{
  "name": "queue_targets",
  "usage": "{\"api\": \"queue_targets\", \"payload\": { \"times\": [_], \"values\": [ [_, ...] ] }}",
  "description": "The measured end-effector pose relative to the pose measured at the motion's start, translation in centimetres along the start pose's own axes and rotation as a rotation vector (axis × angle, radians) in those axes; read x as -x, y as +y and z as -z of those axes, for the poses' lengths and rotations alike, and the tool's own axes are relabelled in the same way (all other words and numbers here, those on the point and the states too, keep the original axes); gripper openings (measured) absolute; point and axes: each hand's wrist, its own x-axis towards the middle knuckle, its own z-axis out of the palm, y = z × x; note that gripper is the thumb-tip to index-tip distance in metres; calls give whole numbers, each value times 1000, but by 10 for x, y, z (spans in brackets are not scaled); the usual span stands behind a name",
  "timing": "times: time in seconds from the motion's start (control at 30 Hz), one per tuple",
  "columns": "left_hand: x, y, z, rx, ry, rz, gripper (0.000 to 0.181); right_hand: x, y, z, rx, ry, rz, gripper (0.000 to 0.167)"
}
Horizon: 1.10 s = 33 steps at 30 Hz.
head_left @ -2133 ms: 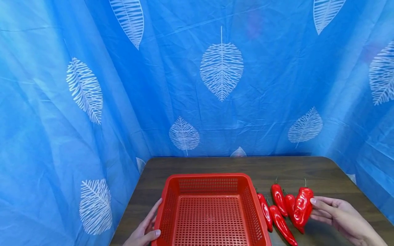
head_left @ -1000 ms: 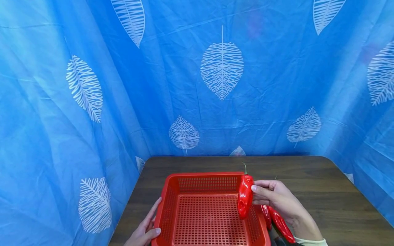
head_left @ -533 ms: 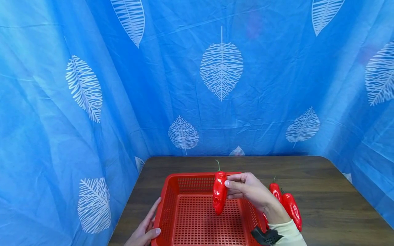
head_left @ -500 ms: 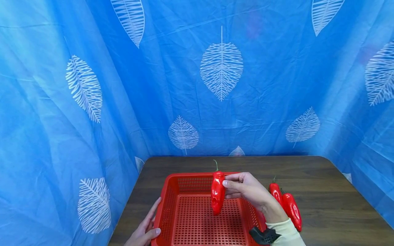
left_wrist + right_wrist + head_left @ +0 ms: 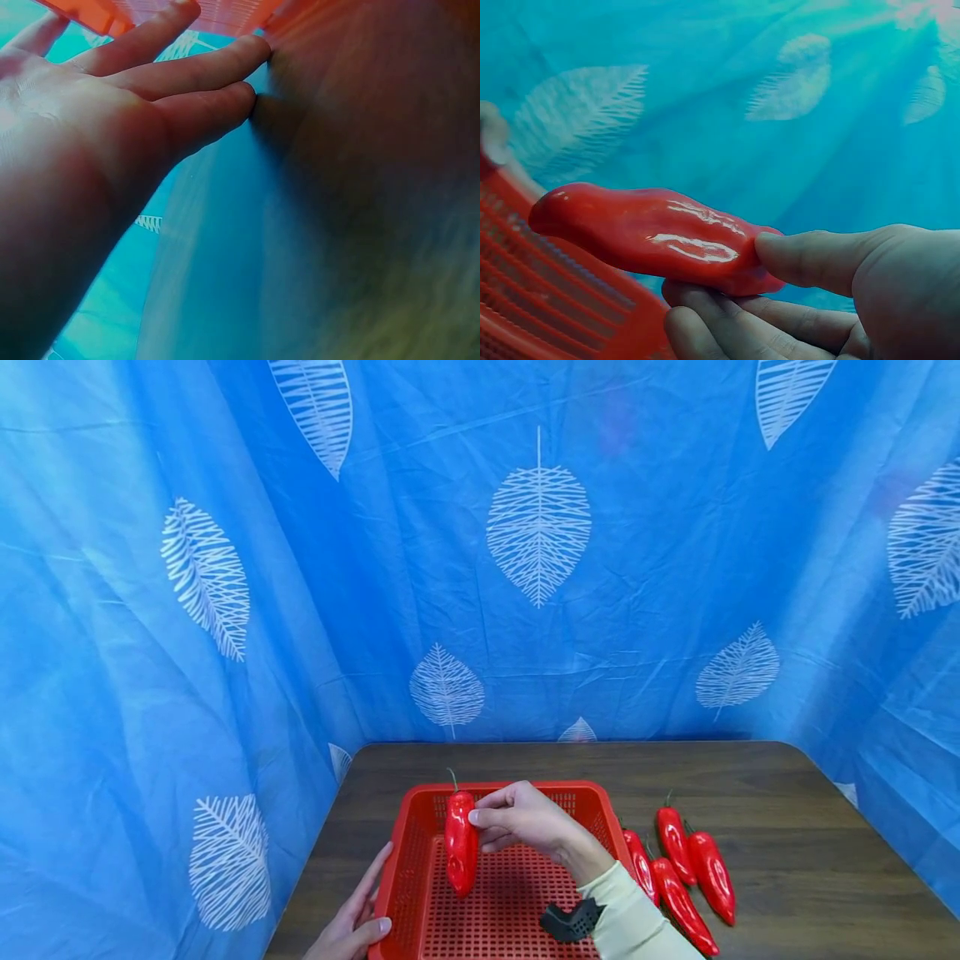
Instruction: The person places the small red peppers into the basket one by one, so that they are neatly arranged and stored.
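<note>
Right hand [image 5: 521,818] pinches a red chili pepper [image 5: 461,843], long axis near-vertical, stem upward; left hand [image 5: 351,920], fingers straight, touches red basket [image 5: 558,787].

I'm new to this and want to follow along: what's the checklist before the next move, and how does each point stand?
1. Right hand pinching the held pepper: ok.
2. Held pepper over the red basket in the head view: ok.
3. Left hand touching the basket's side: ok.
4. Four other peppers apart from the held one: ok.
5. Basket floor fully in view: not ok; the right hand and sleeve hide part.
</note>
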Motion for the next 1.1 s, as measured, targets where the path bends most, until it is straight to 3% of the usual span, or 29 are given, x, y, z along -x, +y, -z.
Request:
{"api": "queue_targets", "payload": {
  "times": [0.17,0.67,0.87,1.1],
  "values": [
    [0,-1,2,-34,17,8,89,-13,9,-15,23,-24,-42,27],
    [-6,-3,6,-88,52,34,93,-27,43,-42,18,20,-161,15],
    [-5,-5,9,-67,39,34,95,-30,55,-51,31,31,-191,11],
    [-6,-8,14,-2,-17,14,90,-28,64,-58,57,38,-213,12]
  ]
}}
